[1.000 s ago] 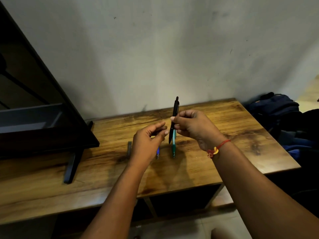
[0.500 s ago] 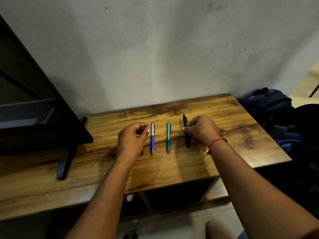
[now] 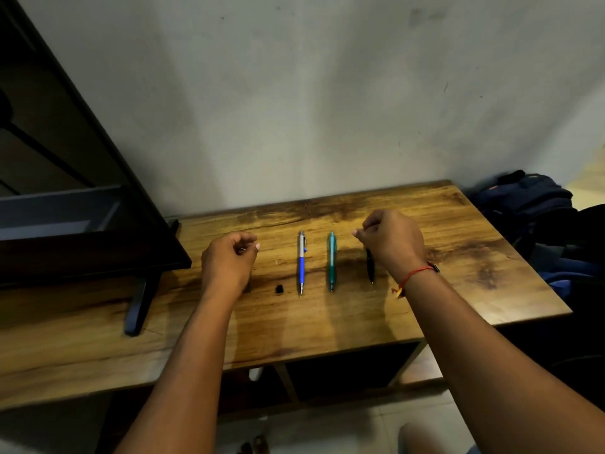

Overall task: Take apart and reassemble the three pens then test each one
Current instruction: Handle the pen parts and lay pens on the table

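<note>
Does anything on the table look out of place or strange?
One thing: a small black piece lies loose on the table, left of the blue pen near its tip, touching no pen. Too small to identify. The teal pen and black pen lie parallel beside it.
</note>
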